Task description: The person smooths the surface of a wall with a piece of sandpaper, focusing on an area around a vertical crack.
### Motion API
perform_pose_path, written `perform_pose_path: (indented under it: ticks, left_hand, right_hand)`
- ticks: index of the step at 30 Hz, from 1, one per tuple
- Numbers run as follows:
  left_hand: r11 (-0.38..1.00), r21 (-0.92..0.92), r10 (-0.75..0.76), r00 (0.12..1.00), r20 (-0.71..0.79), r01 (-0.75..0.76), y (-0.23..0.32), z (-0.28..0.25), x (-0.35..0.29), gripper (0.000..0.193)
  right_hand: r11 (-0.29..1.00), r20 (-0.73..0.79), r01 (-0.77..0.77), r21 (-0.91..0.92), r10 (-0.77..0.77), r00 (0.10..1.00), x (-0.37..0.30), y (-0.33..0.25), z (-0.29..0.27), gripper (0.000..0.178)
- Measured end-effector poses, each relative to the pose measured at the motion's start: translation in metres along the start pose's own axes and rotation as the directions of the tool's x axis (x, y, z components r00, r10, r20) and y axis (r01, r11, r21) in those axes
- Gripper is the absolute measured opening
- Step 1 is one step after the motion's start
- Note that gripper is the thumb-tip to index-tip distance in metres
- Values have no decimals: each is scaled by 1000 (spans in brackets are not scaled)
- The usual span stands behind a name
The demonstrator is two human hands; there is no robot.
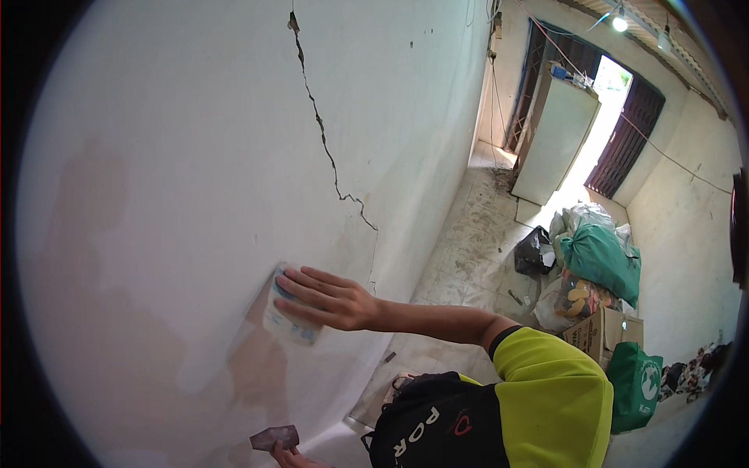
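Note:
My right hand (335, 300) is pressed toward the white wall (195, 156), its fingers laid over a flat white pad with blue marks (292, 324). The pad rests against the wall surface, left of and below the lower end of a long jagged crack (321, 129). My thumb is out of sight, and the pad's exact kind is unclear. At the lower edge, my left hand (292, 459) grips a small stiff brown piece (273, 438) that looks like sandpaper. Only part of this hand shows.
Tiled floor (460, 257) runs along the wall toward a bright doorway (612, 86) and a tall pale cabinet (558, 129). To the right are piled green and clear bags (601, 253), a cardboard box (605, 331) and a green bag (636, 386). A lit bulb (619, 23) hangs above.

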State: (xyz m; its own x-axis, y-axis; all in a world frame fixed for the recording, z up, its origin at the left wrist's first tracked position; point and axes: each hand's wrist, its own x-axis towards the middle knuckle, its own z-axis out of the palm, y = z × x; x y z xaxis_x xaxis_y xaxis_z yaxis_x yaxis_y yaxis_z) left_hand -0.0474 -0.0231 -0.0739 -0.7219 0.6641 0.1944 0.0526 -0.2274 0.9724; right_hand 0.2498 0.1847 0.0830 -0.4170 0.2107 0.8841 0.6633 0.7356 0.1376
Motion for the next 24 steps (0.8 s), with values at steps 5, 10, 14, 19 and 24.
perform_pose_path:
  ticks: [5,10,14,19,24]
  left_hand:
    - [1000,-12,-16,1000,22,16,-4,4,6,38]
    - [1000,-15,12,999,47,-11,-7,2,5,37]
    - [999,38,5,999,33,-7,3,13,2,36]
    - [998,-4,60,997,45,-60,22,11,-6,34]
    - [982,152,115,993,4,-114,27,12,-11,36]
  right_hand:
    - [883,-380,-468,3,434,817,45,75,-42,69]
    - [918,-205,-393,53,396,895,59,22,19,68]
    - [959,-36,217,-181,-227,973,39,14,22,46]
    - [889,-268,81,-450,-222,937,81,186,-43,46]
    - [915,-683,-353,195,385,621,123,164,-7,72]
